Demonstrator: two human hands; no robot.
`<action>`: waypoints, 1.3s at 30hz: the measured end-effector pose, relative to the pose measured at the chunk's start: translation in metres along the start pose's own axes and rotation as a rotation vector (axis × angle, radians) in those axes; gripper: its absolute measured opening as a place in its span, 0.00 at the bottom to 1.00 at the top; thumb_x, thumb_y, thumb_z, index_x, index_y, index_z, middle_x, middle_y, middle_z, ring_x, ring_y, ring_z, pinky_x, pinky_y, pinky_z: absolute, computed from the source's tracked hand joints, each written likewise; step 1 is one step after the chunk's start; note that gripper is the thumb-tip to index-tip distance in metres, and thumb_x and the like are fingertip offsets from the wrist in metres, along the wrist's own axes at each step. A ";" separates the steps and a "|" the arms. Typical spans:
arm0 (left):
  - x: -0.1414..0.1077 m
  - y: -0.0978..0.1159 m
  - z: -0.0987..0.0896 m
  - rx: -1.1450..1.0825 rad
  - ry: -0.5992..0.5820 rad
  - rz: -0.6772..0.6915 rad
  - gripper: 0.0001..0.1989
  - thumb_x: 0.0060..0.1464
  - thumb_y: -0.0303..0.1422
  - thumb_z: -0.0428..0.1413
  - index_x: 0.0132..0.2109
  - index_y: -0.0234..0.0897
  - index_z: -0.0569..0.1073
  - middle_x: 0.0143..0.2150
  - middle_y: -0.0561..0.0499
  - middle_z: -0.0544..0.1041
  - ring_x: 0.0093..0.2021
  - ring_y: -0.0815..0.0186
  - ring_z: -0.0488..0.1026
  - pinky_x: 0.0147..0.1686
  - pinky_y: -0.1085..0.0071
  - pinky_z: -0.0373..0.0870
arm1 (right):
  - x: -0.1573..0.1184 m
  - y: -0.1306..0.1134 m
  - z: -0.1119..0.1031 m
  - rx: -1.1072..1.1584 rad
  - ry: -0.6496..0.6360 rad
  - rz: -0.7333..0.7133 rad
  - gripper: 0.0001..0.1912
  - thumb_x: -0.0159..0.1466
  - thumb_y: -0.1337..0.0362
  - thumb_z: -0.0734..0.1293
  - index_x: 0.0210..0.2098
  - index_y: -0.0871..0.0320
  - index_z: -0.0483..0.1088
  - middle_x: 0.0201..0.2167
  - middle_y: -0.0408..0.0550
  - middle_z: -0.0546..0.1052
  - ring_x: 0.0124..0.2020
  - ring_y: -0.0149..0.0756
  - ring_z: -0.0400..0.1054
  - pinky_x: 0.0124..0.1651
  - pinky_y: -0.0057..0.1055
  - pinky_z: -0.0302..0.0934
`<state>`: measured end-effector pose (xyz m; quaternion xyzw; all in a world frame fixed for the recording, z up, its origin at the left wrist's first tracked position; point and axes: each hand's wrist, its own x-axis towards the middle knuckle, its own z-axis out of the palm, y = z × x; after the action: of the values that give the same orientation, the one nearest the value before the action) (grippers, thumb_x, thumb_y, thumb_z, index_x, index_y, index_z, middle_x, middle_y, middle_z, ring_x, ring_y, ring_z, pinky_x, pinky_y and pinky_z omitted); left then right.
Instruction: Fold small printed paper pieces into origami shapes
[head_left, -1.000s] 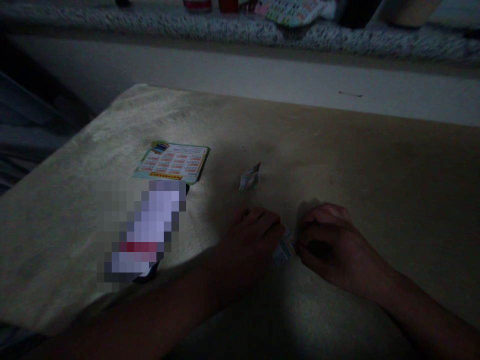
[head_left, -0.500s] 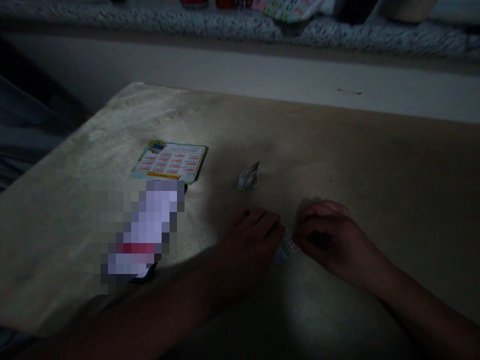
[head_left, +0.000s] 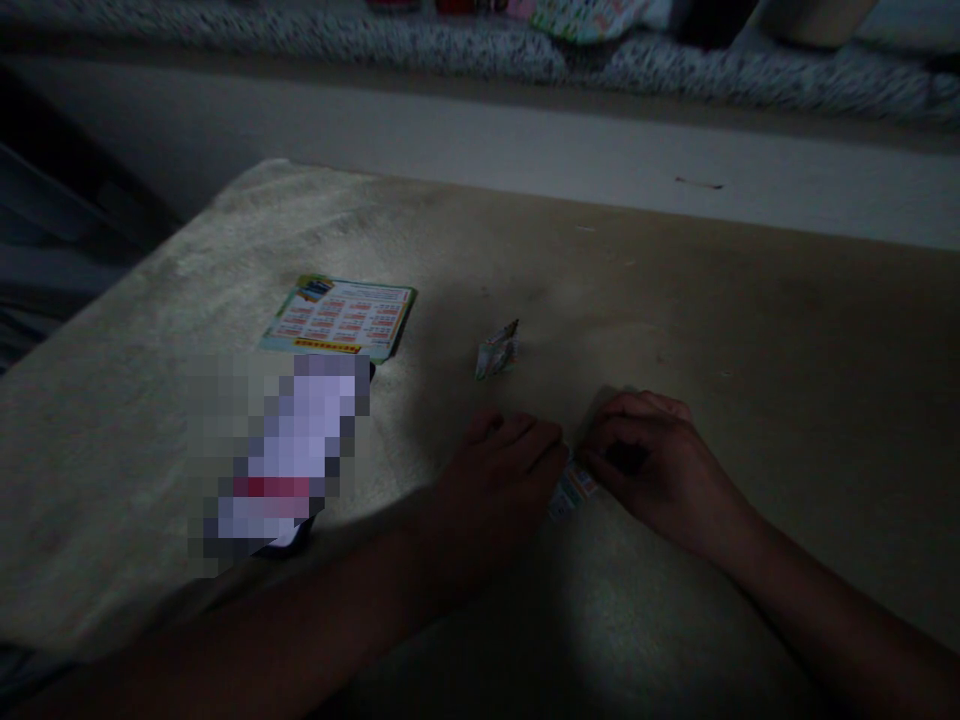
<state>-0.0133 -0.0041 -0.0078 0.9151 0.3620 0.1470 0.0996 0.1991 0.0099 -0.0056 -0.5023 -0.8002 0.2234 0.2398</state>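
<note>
A small piece of printed paper (head_left: 574,488) lies on the table between my hands, partly covered by them. My left hand (head_left: 510,475) is closed, its curled fingers pressed down on the paper's left side. From the right, my right hand (head_left: 652,455) pinches at the paper's upper edge with thumb and forefinger. Just beyond my hands stands a small folded paper shape (head_left: 498,351) with a pointed tip and printed sides.
A stack of printed calendar cards (head_left: 341,317) lies at the left on the table (head_left: 720,330). In front of it is a phone (head_left: 292,450) with a blurred-out screen. Behind the table run a pale wall (head_left: 450,135) and a speckled stone ledge (head_left: 315,40) bearing several things.
My right hand has shifted slightly left and away from me, nearer my left hand, along the paper's edge. The left hand stays on the paper.
</note>
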 end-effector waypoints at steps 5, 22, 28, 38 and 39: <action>0.001 0.004 0.002 0.049 0.028 -0.067 0.11 0.65 0.23 0.49 0.51 0.29 0.72 0.52 0.42 0.75 0.48 0.56 0.71 0.50 0.58 0.63 | 0.003 0.002 0.001 0.002 -0.011 0.005 0.07 0.60 0.71 0.72 0.27 0.55 0.73 0.32 0.43 0.76 0.36 0.37 0.71 0.44 0.39 0.58; 0.001 0.001 0.000 0.005 -0.035 -0.060 0.08 0.64 0.24 0.51 0.47 0.33 0.73 0.48 0.46 0.75 0.47 0.57 0.71 0.50 0.57 0.64 | 0.006 0.000 0.007 -0.028 0.035 0.029 0.06 0.61 0.68 0.72 0.28 0.55 0.75 0.32 0.45 0.76 0.36 0.38 0.72 0.40 0.37 0.60; 0.001 0.001 0.001 0.006 -0.008 -0.057 0.08 0.64 0.23 0.51 0.46 0.33 0.73 0.48 0.46 0.75 0.46 0.58 0.71 0.50 0.57 0.64 | 0.004 -0.003 0.013 -0.115 0.091 0.060 0.06 0.61 0.65 0.73 0.28 0.56 0.75 0.31 0.45 0.75 0.33 0.38 0.72 0.41 0.40 0.58; 0.003 -0.009 -0.002 -0.060 0.094 -0.123 0.07 0.65 0.29 0.53 0.45 0.34 0.74 0.46 0.46 0.76 0.48 0.58 0.71 0.50 0.58 0.64 | 0.002 -0.002 0.006 -0.075 -0.037 -0.154 0.06 0.66 0.68 0.68 0.41 0.53 0.77 0.37 0.47 0.75 0.42 0.41 0.69 0.47 0.43 0.56; 0.005 -0.010 -0.003 -0.058 0.098 -0.133 0.06 0.65 0.29 0.53 0.44 0.34 0.75 0.46 0.46 0.76 0.47 0.58 0.71 0.50 0.58 0.64 | 0.002 -0.001 0.004 -0.083 -0.055 -0.154 0.06 0.65 0.68 0.68 0.40 0.54 0.76 0.37 0.48 0.75 0.42 0.41 0.69 0.48 0.43 0.56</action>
<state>-0.0174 0.0066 -0.0074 0.8774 0.4221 0.1952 0.1178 0.1951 0.0105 -0.0080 -0.4425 -0.8513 0.1847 0.2130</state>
